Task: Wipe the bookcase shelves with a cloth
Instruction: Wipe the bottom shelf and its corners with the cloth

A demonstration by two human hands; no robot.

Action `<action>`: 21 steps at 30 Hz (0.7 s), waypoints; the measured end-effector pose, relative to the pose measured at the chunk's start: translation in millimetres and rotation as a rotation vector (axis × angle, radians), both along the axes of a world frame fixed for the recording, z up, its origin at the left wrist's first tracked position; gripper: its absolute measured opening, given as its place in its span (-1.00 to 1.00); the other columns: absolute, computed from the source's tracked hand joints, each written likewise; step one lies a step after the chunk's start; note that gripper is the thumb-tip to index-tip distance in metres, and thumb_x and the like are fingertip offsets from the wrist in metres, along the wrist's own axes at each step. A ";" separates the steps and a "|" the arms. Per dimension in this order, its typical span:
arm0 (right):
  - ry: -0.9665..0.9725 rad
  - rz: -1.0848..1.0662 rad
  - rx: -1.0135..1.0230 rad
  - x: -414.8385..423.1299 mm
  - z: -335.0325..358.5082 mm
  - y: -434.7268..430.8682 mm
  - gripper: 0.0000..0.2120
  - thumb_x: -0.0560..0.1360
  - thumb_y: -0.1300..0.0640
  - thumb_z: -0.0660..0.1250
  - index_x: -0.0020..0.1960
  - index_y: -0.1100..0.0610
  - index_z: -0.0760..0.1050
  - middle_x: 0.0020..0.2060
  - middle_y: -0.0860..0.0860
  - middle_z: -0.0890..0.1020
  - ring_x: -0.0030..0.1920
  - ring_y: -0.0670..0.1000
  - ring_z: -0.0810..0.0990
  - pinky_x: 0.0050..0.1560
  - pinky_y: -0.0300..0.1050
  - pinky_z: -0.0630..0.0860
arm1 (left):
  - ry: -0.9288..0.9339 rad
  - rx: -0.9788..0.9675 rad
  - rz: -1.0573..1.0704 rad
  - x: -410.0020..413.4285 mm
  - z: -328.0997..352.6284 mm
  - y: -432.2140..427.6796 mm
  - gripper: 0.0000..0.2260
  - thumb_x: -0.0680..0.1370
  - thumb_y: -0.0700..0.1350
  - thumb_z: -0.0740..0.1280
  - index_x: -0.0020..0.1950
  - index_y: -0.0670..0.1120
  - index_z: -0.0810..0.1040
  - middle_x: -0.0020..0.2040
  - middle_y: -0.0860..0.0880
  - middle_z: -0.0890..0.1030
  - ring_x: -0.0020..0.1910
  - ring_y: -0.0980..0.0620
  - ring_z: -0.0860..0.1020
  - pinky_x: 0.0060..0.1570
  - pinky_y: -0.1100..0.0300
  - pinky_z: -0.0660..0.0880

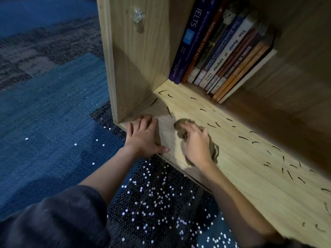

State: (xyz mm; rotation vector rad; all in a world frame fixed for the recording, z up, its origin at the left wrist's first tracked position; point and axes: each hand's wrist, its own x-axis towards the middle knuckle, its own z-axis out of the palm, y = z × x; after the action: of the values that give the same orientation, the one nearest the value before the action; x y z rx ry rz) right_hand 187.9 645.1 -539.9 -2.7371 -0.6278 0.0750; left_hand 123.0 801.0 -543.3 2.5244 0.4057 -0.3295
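Observation:
The light wooden bookcase shelf (250, 176) runs from the centre to the lower right, strewn with several short dark curved bits. A crumpled brown cloth (214, 149) lies on its left part. My right hand (196, 146) lies on top of the cloth with fingers curled into it, holding it against the wood. My left hand (145, 136) rests flat on the shelf's front left corner, fingers spread and straight, a short way left of the cloth.
A row of leaning books (223, 51) stands at the back of the shelf. The bookcase's left side panel (129, 56) rises beside my left hand. Blue carpet (53, 122) lies in front, with several small white specks (157, 199) scattered below the shelf edge.

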 end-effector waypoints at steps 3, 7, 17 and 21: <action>0.028 0.018 -0.006 1.6 5.4 15.4 -0.48 0.48 0.33 0.19 0.41 0.03 0.33 0.39 -0.03 0.36 0.32 0.11 0.23 0.36 0.06 0.19 | -0.001 0.001 0.004 -2.6 -2.3 0.1 -0.03 0.38 0.27 0.36 0.54 -0.02 -0.18 0.54 0.02 -0.14 0.51 -0.04 -0.22 0.44 -0.09 -0.29; 0.358 0.067 0.051 -15.3 16.5 -11.8 -0.47 0.50 0.22 0.18 0.41 -0.15 0.26 0.45 -0.09 0.21 0.43 0.07 0.15 0.40 0.17 0.23 | -0.002 0.000 -0.006 -1.5 -0.5 1.6 -0.02 0.38 0.28 0.36 0.54 -0.02 -0.18 0.54 0.02 -0.15 0.50 -0.04 -0.23 0.43 -0.10 -0.30; 0.412 0.275 -0.094 -5.4 35.1 -42.7 -0.40 0.56 0.12 0.23 0.50 -0.09 0.04 0.45 -0.11 0.20 0.41 -0.03 0.08 0.46 0.11 0.05 | 0.022 0.036 -0.041 -2.7 1.2 2.5 -0.03 0.41 0.29 0.33 0.54 -0.05 -0.20 0.54 0.00 -0.17 0.51 -0.06 -0.22 0.43 -0.11 -0.27; 0.229 0.110 -0.087 7.5 26.9 -6.7 -0.52 0.57 0.13 0.15 0.47 -0.02 0.16 0.39 -0.07 0.31 0.38 0.10 0.17 0.42 0.19 0.16 | 0.009 0.041 -0.042 -3.9 2.0 3.0 -0.04 0.41 0.29 0.32 0.54 -0.05 -0.20 0.54 0.00 -0.15 0.51 -0.06 -0.21 0.44 -0.11 -0.25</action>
State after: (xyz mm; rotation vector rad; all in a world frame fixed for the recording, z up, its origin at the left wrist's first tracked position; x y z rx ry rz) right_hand 195.4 638.4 -513.0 -2.7188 -0.7231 0.4441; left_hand 119.0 804.0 -541.3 2.5750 0.3661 -0.3522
